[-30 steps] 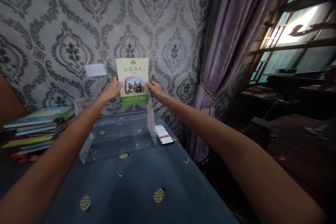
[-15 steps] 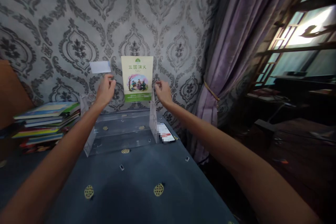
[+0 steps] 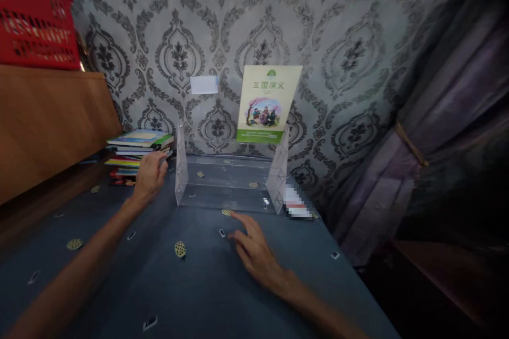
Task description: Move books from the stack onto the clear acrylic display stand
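A clear tiered rack [image 3: 226, 197] stands on the blue patterned cloth. A green-and-cream book [image 3: 264, 103] is upright at the right of its top level, its cover facing me. Just in front of the book stack [image 3: 139, 140], my left hand [image 3: 151, 175] hovers with bent fingers and nothing visible in it; whether it touches the stack I cannot tell. My right hand [image 3: 258, 254] is over the cloth in front of the rack, fingers spread and holding nothing.
A phone [image 3: 298, 204] lies right of the rack. A white label [image 3: 204, 85] shows against the patterned wall. At the left, a red basket [image 3: 37, 26] stands on a wooden cabinet [image 3: 51, 127]. A purple curtain [image 3: 382, 190] hangs at the right.
The view has turned left, bringing the red basket into sight. My left hand has moved from the rack toward the book stack. My right hand has left the book's side and come down in front.
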{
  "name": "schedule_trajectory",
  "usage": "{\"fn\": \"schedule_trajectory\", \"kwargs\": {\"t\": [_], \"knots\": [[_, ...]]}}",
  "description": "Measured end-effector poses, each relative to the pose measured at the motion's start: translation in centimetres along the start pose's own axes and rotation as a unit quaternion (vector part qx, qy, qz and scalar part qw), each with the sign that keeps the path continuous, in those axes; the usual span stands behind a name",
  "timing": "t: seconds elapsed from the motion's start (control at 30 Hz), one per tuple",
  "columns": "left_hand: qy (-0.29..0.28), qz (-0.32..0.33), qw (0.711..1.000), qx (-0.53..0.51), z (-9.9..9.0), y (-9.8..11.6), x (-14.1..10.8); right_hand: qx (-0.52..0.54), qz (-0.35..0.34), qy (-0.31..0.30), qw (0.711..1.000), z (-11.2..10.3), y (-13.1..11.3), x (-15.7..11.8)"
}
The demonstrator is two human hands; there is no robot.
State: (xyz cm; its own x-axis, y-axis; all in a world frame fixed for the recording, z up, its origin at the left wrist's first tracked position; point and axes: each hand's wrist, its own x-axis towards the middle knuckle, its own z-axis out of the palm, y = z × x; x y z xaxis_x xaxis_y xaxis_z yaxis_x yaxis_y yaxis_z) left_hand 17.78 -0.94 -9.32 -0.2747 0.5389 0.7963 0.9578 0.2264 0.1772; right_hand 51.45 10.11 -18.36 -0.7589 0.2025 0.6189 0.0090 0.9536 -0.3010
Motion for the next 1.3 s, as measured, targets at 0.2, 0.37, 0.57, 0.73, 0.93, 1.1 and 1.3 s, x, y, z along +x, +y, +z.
{"fn": "schedule_trajectory", "kwargs": {"t": [0.2, 0.37, 0.57, 0.73, 0.93, 1.1, 1.3], "knots": [[-0.075, -0.173, 0.969, 0.161, -1.4, -6.7, 4.5, 0.151, 0.084, -0.138, 0.975, 1.5, -3.0, -0.5], [-0.172, -0.135, 0.947, 0.235, -1.1, -10.1, 7.7, 0.210, 0.133, -0.134, 0.959, 2.2, -2.2, -0.5], [-0.258, -0.107, 0.921, 0.273, -0.9, -11.7, 8.8, 0.215, 0.131, -0.128, 0.959, 2.7, -1.4, -0.9], [-0.278, -0.093, 0.909, 0.295, -1.0, -11.9, 8.9, 0.211, 0.123, -0.136, 0.960, 2.8, -1.1, -1.0], [-0.302, -0.085, 0.897, 0.312, -1.6, -11.1, 9.2, 0.211, 0.117, -0.145, 0.960, 2.5, -1.4, -0.7], [-0.298, -0.092, 0.899, 0.307, -2.4, -9.4, 8.3, 0.209, 0.117, -0.147, 0.960, 2.3, -1.7, -0.4], [-0.298, -0.097, 0.900, 0.302, -2.2, -6.6, 6.7, 0.212, 0.121, -0.140, 0.960, 2.1, -2.0, -0.2]]}}
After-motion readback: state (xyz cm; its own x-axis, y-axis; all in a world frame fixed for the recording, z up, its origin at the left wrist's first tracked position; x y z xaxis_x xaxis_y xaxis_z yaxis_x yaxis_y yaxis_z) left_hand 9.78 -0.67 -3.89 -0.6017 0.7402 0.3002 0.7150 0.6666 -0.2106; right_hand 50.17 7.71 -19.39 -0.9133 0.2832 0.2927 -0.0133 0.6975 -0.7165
